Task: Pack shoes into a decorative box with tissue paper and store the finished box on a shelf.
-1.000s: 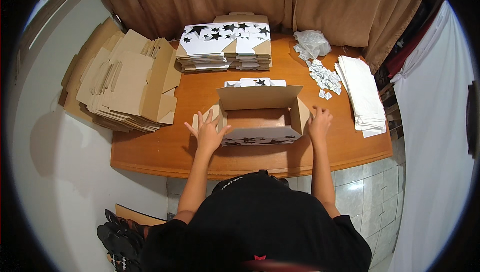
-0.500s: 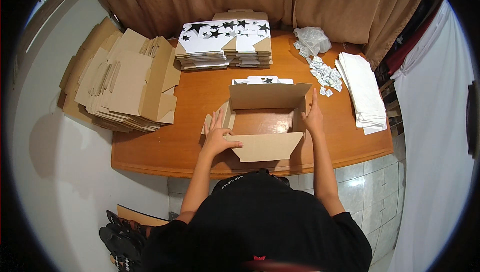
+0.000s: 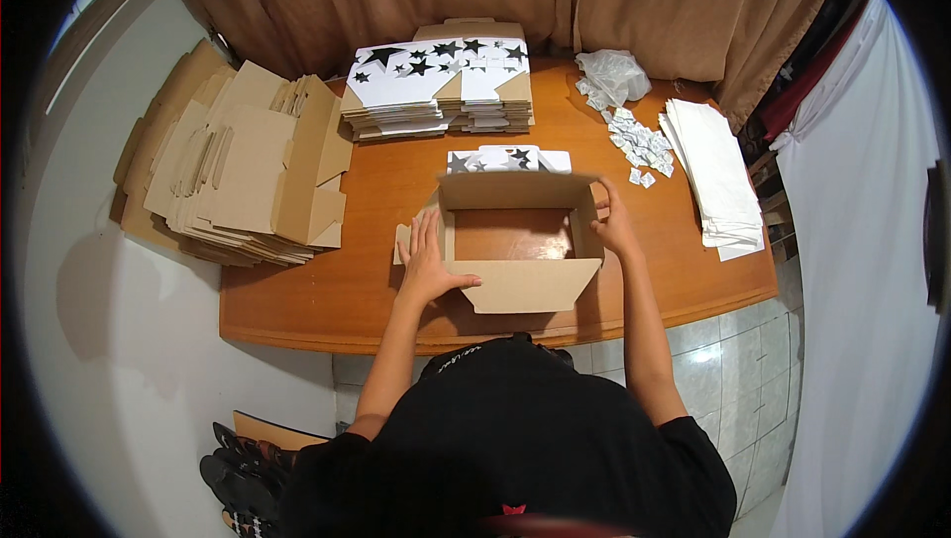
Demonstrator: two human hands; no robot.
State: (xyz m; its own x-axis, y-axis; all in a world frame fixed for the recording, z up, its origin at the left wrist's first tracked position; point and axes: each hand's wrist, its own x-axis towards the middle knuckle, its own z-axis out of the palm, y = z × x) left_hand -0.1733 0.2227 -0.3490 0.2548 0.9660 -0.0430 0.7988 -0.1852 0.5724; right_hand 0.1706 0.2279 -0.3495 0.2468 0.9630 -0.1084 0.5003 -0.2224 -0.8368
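A cardboard box [image 3: 524, 286] stands unfolded in front of me near the table's front edge, plain brown inside, with white and black stars showing on its far outer side. Through its middle I see the tabletop, so its bottom is not closed. My left hand [image 3: 426, 269] holds the near left corner, fingers spread along the left wall and thumb across the near panel. At the right end, my right hand [image 3: 616, 225] grips the far right corner with its fingers bent around the edge. Part of the right fingers is hidden.
Flat brown cartons [image 3: 238, 166] are piled at the left. Star-printed flat cartons [image 3: 401, 92] are stacked at the back. Small white packets [image 3: 639, 144] spill from a clear plastic bag [image 3: 616, 77] at the far right, beside folded white sheets [image 3: 711, 176] on the wooden table [image 3: 297, 300].
The box has opened squarer, and its far wall has shifted left. My right index finger, stretched upward before, is now bent around the corner. My left hand stays at the left corner.
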